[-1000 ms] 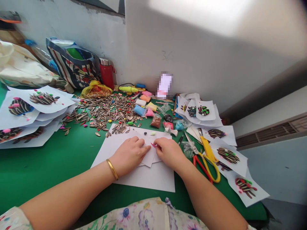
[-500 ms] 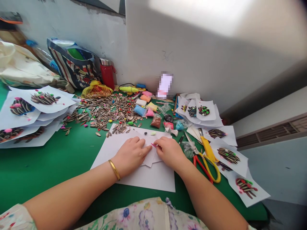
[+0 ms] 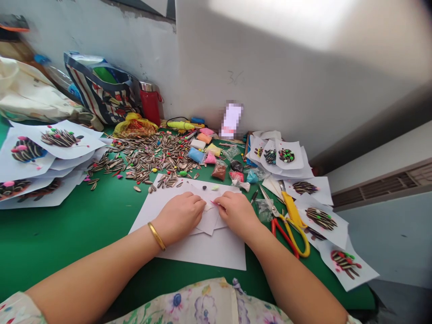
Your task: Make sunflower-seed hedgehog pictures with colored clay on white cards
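Observation:
My right hand [image 3: 236, 212] is pinched over white sheets, with a small pink piece [image 3: 212, 202] at its fingertips. Just left of it, my left hand [image 3: 184, 215] rests on the paper, its fingers curled together. Whatever may be under those fingers is hidden. A small white sheet [image 3: 208, 221] lies between both hands on top of a larger white sheet [image 3: 216, 252]. Beyond the fingertips sit a small black lump [image 3: 204, 187] and a pale green lump [image 3: 215, 188]. Sunflower seeds [image 3: 167, 181] overlap the larger sheet's far edge.
Loose sunflower seeds [image 3: 145, 155] cover the green table [image 3: 101, 234] behind. Bags of coloured clay, such as a brown one [image 3: 219, 171], stand at centre. Yellow-handled scissors [image 3: 297, 236] and red-handled pliers [image 3: 285, 236] lie right. Seed-decorated cards [image 3: 76, 153] pile up on both sides.
My left hand has drawn back slightly left, and its extended index finger has curled in. My right hand has shifted a little left with the pink piece.

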A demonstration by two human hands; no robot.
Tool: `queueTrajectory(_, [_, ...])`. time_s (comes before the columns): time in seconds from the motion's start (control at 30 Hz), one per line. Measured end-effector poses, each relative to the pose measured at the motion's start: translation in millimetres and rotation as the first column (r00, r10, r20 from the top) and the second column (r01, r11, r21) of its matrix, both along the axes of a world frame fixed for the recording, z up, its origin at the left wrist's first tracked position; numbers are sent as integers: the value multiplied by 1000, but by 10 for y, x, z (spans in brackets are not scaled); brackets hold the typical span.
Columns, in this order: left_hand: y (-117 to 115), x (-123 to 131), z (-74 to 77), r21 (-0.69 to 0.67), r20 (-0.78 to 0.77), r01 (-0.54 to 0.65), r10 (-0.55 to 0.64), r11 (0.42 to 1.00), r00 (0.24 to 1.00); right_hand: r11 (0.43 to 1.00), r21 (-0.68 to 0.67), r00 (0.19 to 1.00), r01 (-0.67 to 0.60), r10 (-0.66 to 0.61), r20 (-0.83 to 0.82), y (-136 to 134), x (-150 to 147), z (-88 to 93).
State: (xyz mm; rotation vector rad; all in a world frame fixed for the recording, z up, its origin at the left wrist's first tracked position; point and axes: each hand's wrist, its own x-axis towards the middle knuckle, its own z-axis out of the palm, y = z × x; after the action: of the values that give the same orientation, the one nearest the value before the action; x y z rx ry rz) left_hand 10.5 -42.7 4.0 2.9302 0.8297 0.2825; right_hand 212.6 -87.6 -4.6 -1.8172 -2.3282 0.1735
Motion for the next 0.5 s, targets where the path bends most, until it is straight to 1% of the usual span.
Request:
queueTrajectory(0.17, [1,5,-6,9,1,-3,3,1000,1000,998,21,998,-65,65,16,17,-26,-24])
queueTrajectory(0.3, [11,4,-24,4,2,-2,2,1000,1000,998,50,999,-37,36,19,22,-44,-25])
queueTrajectory(0.4, [12,4,-25,0,-2,-2,2,1000,1000,999,19,999,-47,46,12,18,-24,-12])
queueTrajectory(0.5, [0,5,-19,-6,-25,2,-2,1000,1000,1000,-8,1000,-4,4,16,-5,5,28])
